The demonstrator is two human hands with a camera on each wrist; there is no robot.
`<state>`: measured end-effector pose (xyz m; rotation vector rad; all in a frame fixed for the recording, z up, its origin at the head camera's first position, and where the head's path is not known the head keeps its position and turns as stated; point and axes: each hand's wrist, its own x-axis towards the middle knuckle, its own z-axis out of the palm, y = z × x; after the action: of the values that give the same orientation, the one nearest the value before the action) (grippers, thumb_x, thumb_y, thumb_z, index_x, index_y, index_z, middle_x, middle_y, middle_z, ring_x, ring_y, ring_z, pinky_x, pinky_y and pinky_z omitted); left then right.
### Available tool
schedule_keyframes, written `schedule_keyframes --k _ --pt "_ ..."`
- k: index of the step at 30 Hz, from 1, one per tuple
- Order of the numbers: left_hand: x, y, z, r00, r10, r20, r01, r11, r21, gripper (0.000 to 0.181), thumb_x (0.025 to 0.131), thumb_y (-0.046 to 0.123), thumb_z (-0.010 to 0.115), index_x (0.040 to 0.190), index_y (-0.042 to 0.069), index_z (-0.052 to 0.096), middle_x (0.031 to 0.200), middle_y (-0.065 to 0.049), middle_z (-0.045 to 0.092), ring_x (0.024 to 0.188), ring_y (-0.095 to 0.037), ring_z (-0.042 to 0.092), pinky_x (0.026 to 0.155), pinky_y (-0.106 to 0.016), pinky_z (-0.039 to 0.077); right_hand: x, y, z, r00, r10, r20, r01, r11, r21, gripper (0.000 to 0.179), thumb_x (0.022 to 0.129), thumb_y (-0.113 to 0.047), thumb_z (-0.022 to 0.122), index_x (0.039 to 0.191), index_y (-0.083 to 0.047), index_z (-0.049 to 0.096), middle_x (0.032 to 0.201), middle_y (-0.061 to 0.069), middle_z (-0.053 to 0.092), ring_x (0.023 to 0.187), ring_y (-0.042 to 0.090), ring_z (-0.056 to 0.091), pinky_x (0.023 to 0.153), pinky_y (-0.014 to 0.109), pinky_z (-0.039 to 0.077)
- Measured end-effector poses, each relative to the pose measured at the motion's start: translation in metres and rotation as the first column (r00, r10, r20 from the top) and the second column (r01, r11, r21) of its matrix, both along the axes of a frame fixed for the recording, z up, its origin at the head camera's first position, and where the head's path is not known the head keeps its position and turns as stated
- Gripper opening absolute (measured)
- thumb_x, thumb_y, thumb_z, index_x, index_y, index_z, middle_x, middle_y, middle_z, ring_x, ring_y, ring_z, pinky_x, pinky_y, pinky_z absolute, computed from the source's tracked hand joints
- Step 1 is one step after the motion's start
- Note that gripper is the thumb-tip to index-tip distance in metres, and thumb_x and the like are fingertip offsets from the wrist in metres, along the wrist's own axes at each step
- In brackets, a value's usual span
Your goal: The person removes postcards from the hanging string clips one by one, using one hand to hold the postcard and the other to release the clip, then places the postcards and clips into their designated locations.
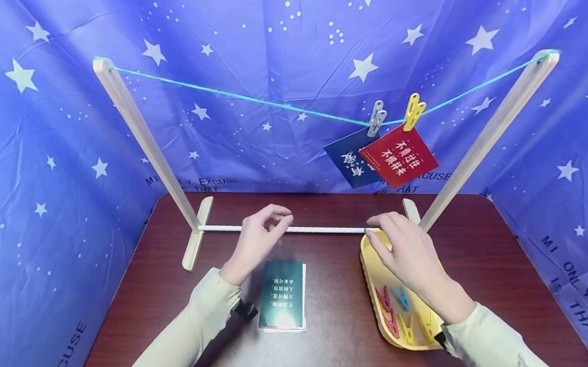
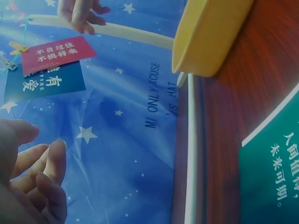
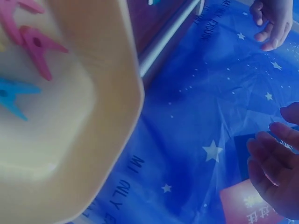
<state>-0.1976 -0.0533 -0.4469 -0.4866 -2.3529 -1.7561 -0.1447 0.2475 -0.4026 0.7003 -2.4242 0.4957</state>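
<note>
My left hand hovers over the table behind a small stack of cards, its fingers loosely bent and holding nothing. The top card is dark green with white writing. Over the far part of a yellow basket hangs my right hand, with nothing between thumb and fingers. Red, blue and yellow clothespins lie in that basket. On a turquoise string, a yellow clothespin clips a red card, and a grey clothespin clips a dark blue card, partly hidden behind it.
Two wooden posts on flat feet hold the string up. A white rod joins them low across the dark red table. Behind hangs a blue cloth with white stars.
</note>
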Motion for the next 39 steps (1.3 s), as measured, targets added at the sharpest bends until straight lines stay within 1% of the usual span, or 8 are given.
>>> schedule_keyframes --k 3,6,8,17,21,26,32,39 --pt "-0.002 0.004 0.002 1.0 -0.001 -0.001 0.001 1.0 0.005 0.015 0.098 0.017 0.073 0.11 0.009 0.076 0.091 -0.008 0.078 0.055 -0.028 0.067 0.052 -0.025 0.053 -0.002 0.001 0.005 1.0 0.004 -0.026 -0.005 1.0 -0.017 0.019 0.087 -0.009 0.078 0.104 -0.006 0.069 0.097 0.008 0.072 0.089 0.029 0.07 0.08 0.052 0.058" --pt "-0.005 0.008 0.004 1.0 0.001 -0.007 -0.001 1.0 0.008 0.015 0.099 0.017 0.073 0.112 0.01 0.076 0.093 -0.009 0.078 0.055 -0.027 0.067 0.052 -0.025 0.052 -0.005 0.002 0.011 0.999 0.002 -0.04 -0.003 0.999 -0.032 0.021 0.087 -0.008 0.079 0.105 -0.006 0.069 0.097 0.008 0.072 0.087 0.028 0.067 0.079 0.05 0.057" --pt "-0.007 0.01 0.006 1.0 0.001 -0.016 -0.001 1.0 0.014 0.015 0.099 0.017 0.073 0.112 0.01 0.076 0.094 -0.009 0.078 0.055 -0.028 0.067 0.052 -0.025 0.052 -0.007 0.002 0.015 0.999 0.001 -0.049 -0.003 0.999 -0.038 0.022 0.086 -0.007 0.08 0.106 -0.005 0.069 0.099 0.009 0.073 0.089 0.029 0.066 0.074 0.049 0.057" --pt "-0.018 0.021 0.017 0.999 -0.015 -0.044 0.018 0.999 0.049 0.017 0.099 0.019 0.073 0.112 0.01 0.076 0.097 -0.009 0.078 0.056 -0.028 0.067 0.052 -0.027 0.052 -0.014 -0.001 0.032 0.998 0.0 -0.063 -0.004 0.998 -0.064 0.021 0.089 -0.011 0.079 0.107 -0.005 0.069 0.098 0.01 0.07 0.087 0.028 0.066 0.074 0.047 0.055" --pt "-0.022 0.027 0.02 0.998 -0.017 -0.057 0.021 0.998 0.065 0.018 0.098 0.02 0.074 0.113 0.011 0.076 0.098 -0.006 0.078 0.056 -0.029 0.068 0.051 -0.026 0.052 -0.017 -0.001 0.041 0.997 -0.003 -0.077 -0.003 0.997 -0.076 0.021 0.089 -0.01 0.079 0.107 -0.004 0.069 0.099 0.011 0.071 0.087 0.028 0.066 0.074 0.047 0.056" --pt "-0.03 0.035 0.025 0.997 -0.015 -0.072 0.021 0.996 0.082 0.019 0.098 0.021 0.074 0.114 0.011 0.076 0.1 -0.006 0.079 0.055 -0.02 0.068 0.051 -0.026 0.052 -0.02 -0.002 0.053 0.994 0.004 -0.11 -0.013 0.996 -0.085 0.02 0.09 -0.008 0.077 0.108 -0.004 0.069 0.1 0.011 0.071 0.087 0.028 0.066 0.072 0.047 0.054" --pt "-0.039 0.046 0.034 0.996 -0.013 -0.091 0.019 0.997 0.068 0.019 0.099 0.023 0.073 0.113 0.01 0.076 0.101 -0.007 0.079 0.054 -0.017 0.068 0.048 -0.024 0.048 -0.025 -0.003 0.066 0.99 0.01 -0.139 -0.02 0.997 -0.072 0.021 0.09 -0.007 0.077 0.109 -0.003 0.069 0.1 0.013 0.071 0.088 0.03 0.066 0.076 0.048 0.053" --pt "-0.043 0.051 0.039 0.996 -0.009 -0.084 0.015 0.997 0.076 0.02 0.098 0.019 0.073 0.115 0.009 0.076 0.104 -0.01 0.079 0.053 -0.015 0.068 0.046 -0.023 0.044 -0.03 -0.005 0.077 0.985 -0.002 -0.172 -0.016 0.994 -0.105 0.022 0.089 -0.007 0.077 0.11 -0.004 0.071 0.1 0.011 0.072 0.082 0.026 0.063 0.066 0.044 0.052"
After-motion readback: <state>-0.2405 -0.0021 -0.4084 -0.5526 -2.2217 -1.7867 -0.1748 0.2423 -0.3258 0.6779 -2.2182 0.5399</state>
